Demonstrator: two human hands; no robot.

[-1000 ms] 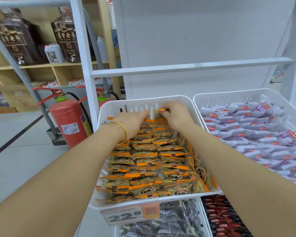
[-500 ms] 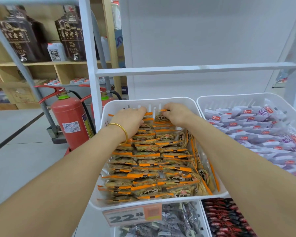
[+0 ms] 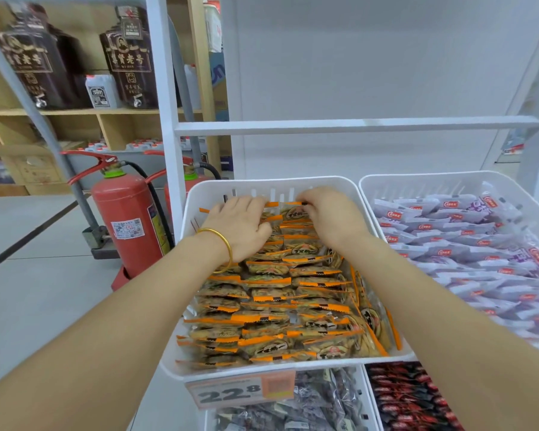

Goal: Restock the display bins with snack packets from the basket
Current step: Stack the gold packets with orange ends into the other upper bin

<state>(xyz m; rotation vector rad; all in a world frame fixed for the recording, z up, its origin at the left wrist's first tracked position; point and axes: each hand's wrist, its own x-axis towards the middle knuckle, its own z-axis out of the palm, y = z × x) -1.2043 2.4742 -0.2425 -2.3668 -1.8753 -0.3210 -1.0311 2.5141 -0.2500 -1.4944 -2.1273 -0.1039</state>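
Note:
A white display bin [image 3: 196,309] holds rows of orange-edged snack packets [image 3: 271,309]. Both my hands are at the bin's far end. My left hand [image 3: 240,225], with a gold bangle on its wrist, lies on the back-left packets with its fingers reaching forward. My right hand [image 3: 332,217] has its fingers curled round the rear packet [image 3: 293,211] at the back wall. The basket is not in view.
A second white bin [image 3: 367,188] on the right holds purple-and-white packets. Below are bins of dark packets [image 3: 318,402] and red packets [image 3: 408,396], with a 22.8 price tag [image 3: 240,390]. Two red fire extinguishers [image 3: 126,219] stand on the floor at left. A white shelf rail [image 3: 355,124] crosses above.
Both hands have stayed at the back of the bin, shifting the rear packets slightly; the view has tilted a little.

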